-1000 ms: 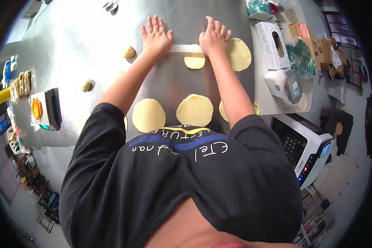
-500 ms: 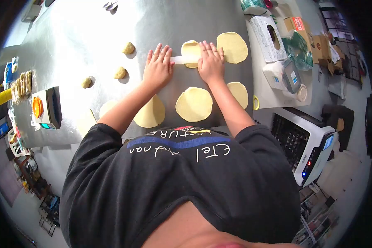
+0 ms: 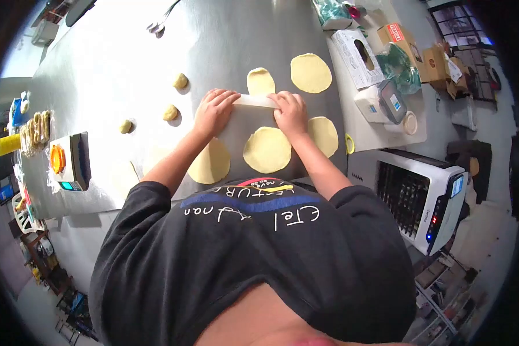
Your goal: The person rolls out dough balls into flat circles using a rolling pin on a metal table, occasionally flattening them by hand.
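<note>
Table [image 3: 138,52]: grey metal, shiny, filling most of my view ahead of the person, with glare washing out its left half for me
Side top [image 3: 363,135]: pale, along the table's right edge, carrying boxes, bags and a tub
Cooler [image 3: 421,202]: white with a black grille, close to the person's right elbow, small lights lit on its panel
Scale [image 3: 78,161]: near the table's left edge, display lit, an orange ring [image 3: 57,158] on top
Tissue box [image 3: 356,64]: white, dark slot facing me, on the side top
Tub [image 3: 373,104]: clear with a grey lid, just nearer the person than the tissue box
Left hand [image 3: 214,111]: curled over the roller's left end, fingers close together
Right hand [image 3: 291,112]: curled over the roller's right end, so I have both ends held
Rounds [image 3: 267,150]: flat pale dough, one beyond the right hand, others in a row near the person, two partly behind the forearms; I cannot count those in the glare
Oval [image 3: 262,82]: smaller flat dough, its near end at the roller; I cannot tell how much runs under
Roller [image 3: 256,101]: white, bare between the hands
Spoons [image 3: 155,27]: metal, at the far side
Balls [image 3: 170,112]: three lumps of dough, apart, left of the left hand
</note>
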`<state>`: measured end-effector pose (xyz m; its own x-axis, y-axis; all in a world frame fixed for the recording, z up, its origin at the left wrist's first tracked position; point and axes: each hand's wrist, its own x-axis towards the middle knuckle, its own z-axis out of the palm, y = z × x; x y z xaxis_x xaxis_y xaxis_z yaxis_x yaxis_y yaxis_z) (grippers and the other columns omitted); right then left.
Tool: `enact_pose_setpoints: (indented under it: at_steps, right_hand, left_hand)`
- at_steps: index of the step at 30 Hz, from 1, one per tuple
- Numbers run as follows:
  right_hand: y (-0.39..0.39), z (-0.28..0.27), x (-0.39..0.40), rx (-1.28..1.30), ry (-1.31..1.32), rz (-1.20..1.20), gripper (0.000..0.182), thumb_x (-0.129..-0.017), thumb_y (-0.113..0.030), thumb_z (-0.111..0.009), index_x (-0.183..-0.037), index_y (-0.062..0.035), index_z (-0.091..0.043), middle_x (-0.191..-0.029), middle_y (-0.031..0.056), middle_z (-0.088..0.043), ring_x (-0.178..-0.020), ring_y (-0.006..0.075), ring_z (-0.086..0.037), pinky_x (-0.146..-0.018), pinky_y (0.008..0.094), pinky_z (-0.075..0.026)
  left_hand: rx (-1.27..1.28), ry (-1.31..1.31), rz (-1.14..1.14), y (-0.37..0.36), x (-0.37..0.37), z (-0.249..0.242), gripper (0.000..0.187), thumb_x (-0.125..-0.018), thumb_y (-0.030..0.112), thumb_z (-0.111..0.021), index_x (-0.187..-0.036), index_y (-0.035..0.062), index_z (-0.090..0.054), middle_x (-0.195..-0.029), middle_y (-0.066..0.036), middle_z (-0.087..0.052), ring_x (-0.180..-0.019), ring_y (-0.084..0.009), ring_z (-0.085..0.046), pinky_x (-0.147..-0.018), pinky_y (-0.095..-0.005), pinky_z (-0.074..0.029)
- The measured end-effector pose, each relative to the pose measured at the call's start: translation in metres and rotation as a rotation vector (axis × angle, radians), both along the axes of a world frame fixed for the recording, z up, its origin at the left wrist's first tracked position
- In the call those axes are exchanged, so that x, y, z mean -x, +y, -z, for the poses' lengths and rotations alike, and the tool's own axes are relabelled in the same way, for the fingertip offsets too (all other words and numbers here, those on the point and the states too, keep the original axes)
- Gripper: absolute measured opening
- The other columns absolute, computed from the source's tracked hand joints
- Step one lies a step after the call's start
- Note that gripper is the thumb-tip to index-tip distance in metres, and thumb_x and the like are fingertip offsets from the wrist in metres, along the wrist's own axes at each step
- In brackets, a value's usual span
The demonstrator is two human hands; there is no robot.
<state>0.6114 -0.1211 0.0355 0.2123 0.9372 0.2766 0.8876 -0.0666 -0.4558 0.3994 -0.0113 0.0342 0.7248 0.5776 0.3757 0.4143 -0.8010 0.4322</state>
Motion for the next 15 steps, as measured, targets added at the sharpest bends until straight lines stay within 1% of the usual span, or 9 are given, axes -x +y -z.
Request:
enact_pose_setpoints:
  at_steps: [1, 3, 5, 6, 8, 9, 10, 12, 15]
  right_hand:
    - [0.004, -0.003, 0.0, -0.094, -0.045, 0.027, 0.041, -0.068, 0.0, -0.057, -0.102, -0.0216, -0.066, -0.091, 0.0013, -0.061, -0.084, 0.0259, -0.057, -0.083, 0.0406, -0.044]
    - [0.021, -0.014, -0.014, -0.126, -0.047, 0.039, 0.04, -0.07, 0.0, -0.056, -0.101, -0.0217, -0.066, -0.092, 0.0021, -0.061, -0.084, 0.0267, -0.057, -0.082, 0.0411, -0.045]
    - [0.047, -0.02, -0.038, -0.149, -0.069, 0.083, 0.038, -0.072, -0.001, -0.055, -0.101, -0.0216, -0.065, -0.093, 0.0035, -0.062, -0.085, 0.0285, -0.057, -0.081, 0.0423, -0.045]
    - [0.061, -0.02, -0.052, -0.138, -0.085, 0.114, 0.036, -0.073, -0.002, -0.054, -0.102, -0.0215, -0.065, -0.094, 0.0041, -0.062, -0.085, 0.0295, -0.057, -0.081, 0.0431, -0.046]
    - [0.089, -0.026, -0.072, -0.105, -0.094, 0.182, 0.038, -0.075, -0.004, -0.052, -0.104, -0.0225, -0.065, -0.1, 0.0031, -0.063, -0.087, 0.0308, -0.058, -0.084, 0.0417, -0.046]
    - [0.105, -0.028, -0.079, -0.107, -0.092, 0.178, 0.038, -0.075, -0.004, -0.052, -0.104, -0.0225, -0.065, -0.1, 0.0031, -0.063, -0.087, 0.0308, -0.058, -0.084, 0.0417, -0.046]
    - [0.12, -0.03, -0.085, -0.036, -0.096, 0.137, 0.039, -0.075, -0.005, -0.051, -0.106, -0.0239, -0.065, -0.104, 0.0024, -0.063, -0.091, 0.0307, -0.058, -0.086, 0.0425, -0.045]
    - [0.145, -0.025, -0.094, 0.037, -0.098, 0.095, 0.041, -0.076, -0.006, -0.05, -0.109, -0.0252, -0.065, -0.107, 0.0016, -0.063, -0.094, 0.0307, -0.058, -0.088, 0.0433, -0.044]
    - [0.174, -0.009, -0.089, 0.16, -0.138, 0.049, 0.04, -0.078, -0.012, -0.051, -0.112, -0.03, -0.063, -0.113, 0.0002, -0.061, -0.101, 0.029, -0.057, -0.09, 0.0474, -0.043]
  left_hand:
    - [-0.074, -0.029, -0.039, 0.005, -0.004, -0.003, 0.034, -0.078, 0.004, -0.062, -0.112, 0.0059, -0.062, -0.111, -0.008, -0.064, -0.105, -0.0269, -0.059, -0.096, -0.0414, -0.043]
    - [-0.143, -0.052, -0.078, 0.009, -0.019, -0.022, 0.034, -0.079, 0.006, -0.063, -0.113, 0.0061, -0.061, -0.111, -0.009, -0.064, -0.105, -0.0278, -0.059, -0.095, -0.0405, -0.043]
    - [-0.022, -0.357, -0.604, 0.015, -0.048, -0.039, 0.039, -0.082, 0.016, -0.063, -0.118, 0.0009, -0.056, -0.111, -0.016, -0.063, -0.11, -0.0297, -0.056, -0.1, -0.0438, -0.039]
    - [-0.023, -0.356, -0.607, 0.024, -0.055, -0.027, 0.039, -0.082, 0.016, -0.063, -0.118, 0.0009, -0.056, -0.111, -0.016, -0.063, -0.11, -0.0297, -0.056, -0.1, -0.0438, -0.039]
    - [0.333, -0.167, -0.45, 0.045, -0.07, 0.003, 0.046, -0.082, 0.02, -0.061, -0.121, -0.0026, -0.052, -0.109, -0.022, -0.062, -0.109, -0.0344, -0.056, -0.098, -0.043, -0.041]
    - [0.564, 0.101, -0.254, 0.052, -0.079, -0.01, 0.049, -0.081, 0.02, -0.06, -0.123, -0.003, -0.051, -0.107, -0.024, -0.062, -0.105, -0.0363, -0.058, -0.094, -0.0412, -0.044]
    - [0.563, 0.102, -0.258, 0.055, -0.087, -0.009, 0.049, -0.081, 0.02, -0.06, -0.123, -0.003, -0.051, -0.107, -0.024, -0.062, -0.105, -0.0363, -0.058, -0.094, -0.0412, -0.044]
    - [0.298, 0.356, -0.014, 0.057, -0.103, -0.01, 0.053, -0.08, 0.021, -0.062, -0.127, -0.0009, -0.05, -0.109, -0.021, -0.063, -0.102, -0.0356, -0.061, -0.09, -0.0414, -0.047]
    - [0.456, 0.496, -0.009, 0.073, -0.116, -0.02, 0.044, -0.076, 0.022, -0.061, -0.116, 0.0043, -0.061, -0.107, -0.019, -0.064, -0.1, -0.0339, -0.061, -0.088, -0.0414, -0.048]
